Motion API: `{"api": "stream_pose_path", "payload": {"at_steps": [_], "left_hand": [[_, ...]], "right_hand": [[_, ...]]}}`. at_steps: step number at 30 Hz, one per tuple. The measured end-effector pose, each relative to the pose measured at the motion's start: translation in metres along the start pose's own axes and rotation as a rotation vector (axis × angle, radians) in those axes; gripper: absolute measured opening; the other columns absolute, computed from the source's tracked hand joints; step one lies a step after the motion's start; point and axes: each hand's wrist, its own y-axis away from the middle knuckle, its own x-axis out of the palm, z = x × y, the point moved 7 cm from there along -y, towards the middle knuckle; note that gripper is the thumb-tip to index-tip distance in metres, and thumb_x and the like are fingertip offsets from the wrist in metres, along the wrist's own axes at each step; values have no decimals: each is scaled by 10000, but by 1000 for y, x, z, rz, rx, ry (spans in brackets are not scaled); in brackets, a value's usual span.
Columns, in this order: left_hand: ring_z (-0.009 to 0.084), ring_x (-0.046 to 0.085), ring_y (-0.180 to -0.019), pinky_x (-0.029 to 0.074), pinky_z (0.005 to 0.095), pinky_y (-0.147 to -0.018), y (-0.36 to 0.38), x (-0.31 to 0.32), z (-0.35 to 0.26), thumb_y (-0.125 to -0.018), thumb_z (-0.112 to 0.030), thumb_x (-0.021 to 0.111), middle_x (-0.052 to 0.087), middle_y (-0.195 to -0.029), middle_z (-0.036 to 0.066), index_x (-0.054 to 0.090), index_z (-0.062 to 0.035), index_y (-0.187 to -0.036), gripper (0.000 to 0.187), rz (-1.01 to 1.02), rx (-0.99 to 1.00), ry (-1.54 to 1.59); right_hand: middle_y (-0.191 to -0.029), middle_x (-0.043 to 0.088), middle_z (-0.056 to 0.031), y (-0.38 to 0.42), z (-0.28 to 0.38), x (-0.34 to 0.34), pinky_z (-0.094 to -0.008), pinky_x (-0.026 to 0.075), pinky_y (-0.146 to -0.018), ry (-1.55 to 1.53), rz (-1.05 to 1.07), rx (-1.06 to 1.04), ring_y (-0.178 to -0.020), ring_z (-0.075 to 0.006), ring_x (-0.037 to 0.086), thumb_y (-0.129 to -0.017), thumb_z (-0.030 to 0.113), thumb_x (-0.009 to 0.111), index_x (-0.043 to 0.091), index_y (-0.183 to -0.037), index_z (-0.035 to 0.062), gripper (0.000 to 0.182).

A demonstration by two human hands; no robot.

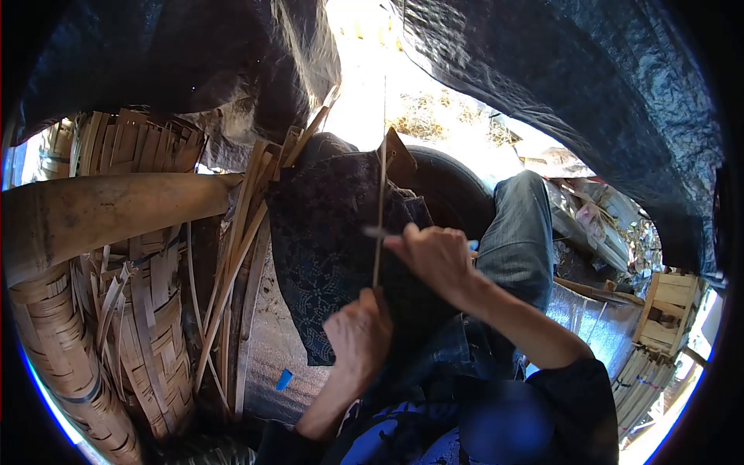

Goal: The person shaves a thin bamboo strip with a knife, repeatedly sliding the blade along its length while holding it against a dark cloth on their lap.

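Observation:
A long thin bamboo strip (382, 174) stands lengthwise in front of me, running away over my lap. The fingers of my left hand (358, 333) are closed around its near end. Farther along, my right hand (435, 256) is closed on a knife, whose short, blurred blade (373, 232) lies across the strip. The handle is hidden inside the fist. Under both hands a dark patterned cloth (314, 271) covers my lap and hangs down at the left.
At left stand woven bamboo baskets (46, 325), a thick bamboo pole (116, 213) and several loose bamboo slats (248, 225). A dark tire (457, 174) lies beyond my knee (523, 209). Black plastic sheeting (573, 85) hangs overhead. A wooden crate (666, 310) is at right. A small blue piece (284, 379) lies on the ground.

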Motion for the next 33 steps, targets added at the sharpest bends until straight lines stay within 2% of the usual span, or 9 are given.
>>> {"api": "stream_pose_path", "payload": {"at_steps": [7, 10, 11, 13, 15, 16, 19, 25, 33], "left_hand": [[341, 602, -458, 457, 431, -438, 11, -2, 7, -927, -193, 552, 597, -538, 162, 539, -61, -632, 323, -2, -24, 98], [301, 613, -455, 442, 393, -434, 15, -9, 15, -939, -196, 545, 578, -523, 168, 567, -33, -654, 329, -6, -31, 198], [233, 578, -433, 405, 351, -427, 14, -12, 22, -956, -214, 533, 556, -502, 129, 570, -23, -663, 352, 29, -126, 410], [164, 544, -412, 369, 309, -419, 11, -13, 35, -973, -232, 521, 533, -480, 90, 573, -13, -672, 376, 51, -235, 624], [42, 409, -438, 274, 242, -431, 6, 4, 47, -1001, -275, 489, 444, -486, -13, 566, -14, -689, 415, 175, -406, 1113], [16, 305, -458, 215, 226, -437, 0, -4, 42, -1015, -299, 461, 371, -516, -70, 548, -50, -691, 417, 183, -443, 1164], [18, 291, -446, 206, 216, -428, -12, 9, 42, -1013, -317, 458, 345, -501, -78, 542, -77, -717, 390, 212, -449, 1388], [10, 270, -407, 167, 212, -388, -9, 30, 47, -1014, -320, 448, 338, -480, -82, 506, -114, -722, 362, 305, -555, 1678], [8, 267, -389, 179, 211, -382, 1, 45, 57, -1014, -302, 455, 336, -478, -87, 507, -113, -730, 345, 286, -665, 1661]], "right_hand": [[-543, 587, -153, -63, -52, 6, -409, 505, -472, 56, -220, 39, -505, -318, 624, -965, 450, 473, 605, -683, 44, 512], [-525, 563, -153, -96, -79, -2, -404, 481, -479, -8, -243, 225, -487, -292, 611, -995, 453, 413, 593, -683, 29, 556], [-525, 563, -153, -97, -79, -3, -404, 481, -479, -13, -245, 219, -487, -292, 611, -995, 453, 413, 593, -683, 29, 556], [-520, 542, -165, -91, -73, -30, -391, 454, -458, -407, -239, 338, -484, -283, 591, -1011, 444, 359, 596, -694, 10, 588], [-498, 478, -143, -77, -52, -37, -387, 412, -471, -422, -202, 231, -437, -252, 505, -1022, 393, 349, 559, -714, -13, 551], [-491, 447, -131, -66, -35, -39, -387, 404, -475, -529, -194, 106, -429, -238, 472, -1023, 376, 356, 551, -726, -13, 528], [-495, 444, -158, -33, 2, -34, -409, 401, -468, -667, -89, -190, -424, -285, 488, -1017, 329, 403, 533, -733, 1, 453], [-529, 519, -192, -2, 27, -19, -454, 418, -464, -470, 70, -212, -521, -387, 570, -989, 348, 474, 520, -698, 33, 432], [-477, 535, -134, -9, 29, -2, -428, 469, -445, -217, 60, -213, -472, -322, 601, -978, 439, 452, 559, -661, 71, 498]]}}
